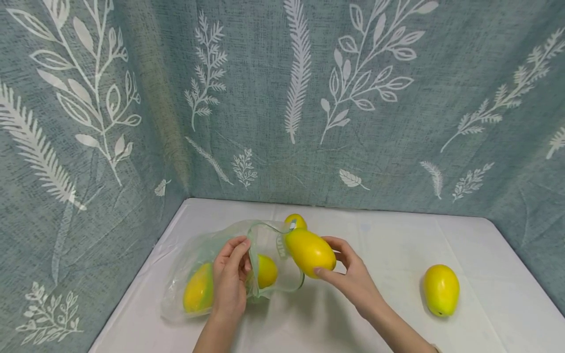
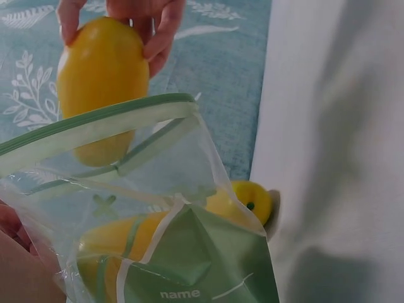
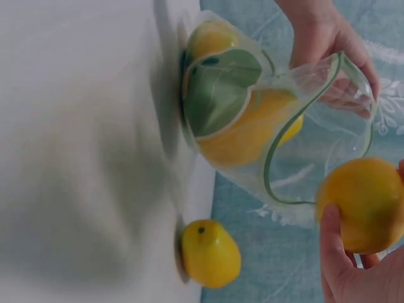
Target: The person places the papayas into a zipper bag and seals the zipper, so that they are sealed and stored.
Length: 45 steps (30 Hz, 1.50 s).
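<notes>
A clear zip bag with green trim [image 1: 176, 299] lies on its side, mouth facing right. Two yellow mangoes are inside, one mango [image 1: 197, 290] deep in the bag and another mango [image 1: 267, 271] nearer the opening. My left hand [image 1: 231, 274] pinches the bag's rim and keeps the mouth spread. In my right hand [image 1: 350, 274], thumb and fingers grip a large yellow mango [image 1: 311, 252]. Its far end is at the bag's mouth; in the left wrist view the mango [image 2: 104, 76] shows partly through the clear plastic below the green zip edge.
Just behind the bag's mouth sits another mango [image 1: 295, 220] on the white table [image 1: 375, 314]. A yellow-green mango [image 1: 441, 290] lies apart at the right. Patterned blue-green cloth [image 1: 273, 98] hangs along the back and both sides.
</notes>
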Available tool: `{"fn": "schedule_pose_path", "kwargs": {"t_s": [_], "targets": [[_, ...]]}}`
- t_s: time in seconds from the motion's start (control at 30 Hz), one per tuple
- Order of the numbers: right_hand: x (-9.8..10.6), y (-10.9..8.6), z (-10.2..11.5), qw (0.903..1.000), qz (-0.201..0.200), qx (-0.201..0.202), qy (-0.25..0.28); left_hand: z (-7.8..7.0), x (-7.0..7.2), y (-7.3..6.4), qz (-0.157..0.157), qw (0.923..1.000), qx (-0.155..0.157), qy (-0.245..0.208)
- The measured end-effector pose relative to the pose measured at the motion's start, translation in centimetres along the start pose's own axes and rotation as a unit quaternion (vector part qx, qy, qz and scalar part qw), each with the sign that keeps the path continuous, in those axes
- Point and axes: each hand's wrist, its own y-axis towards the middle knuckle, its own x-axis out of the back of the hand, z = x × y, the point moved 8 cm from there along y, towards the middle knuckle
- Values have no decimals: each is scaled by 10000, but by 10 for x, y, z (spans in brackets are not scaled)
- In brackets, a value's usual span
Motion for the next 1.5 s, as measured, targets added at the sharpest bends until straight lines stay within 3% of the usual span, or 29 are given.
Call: {"fn": "schedule_pose_path", "kwargs": {"t_s": [0.5,0.87,1.17,1.5], "targets": [[-26,7,8,9994,313,178,-4,-7,-3,0,16,9998,-135,-115],[-50,15,20,9947,734,500,525,-12,-8,-3,86,9996,-275,-83],[-28,15,13,9973,105,527,508,-14,-5,-3,26,9992,-289,-277],[-8,27,-13,9981,-477,342,179,-15,-1,-2,6,9985,-383,-397]]}}
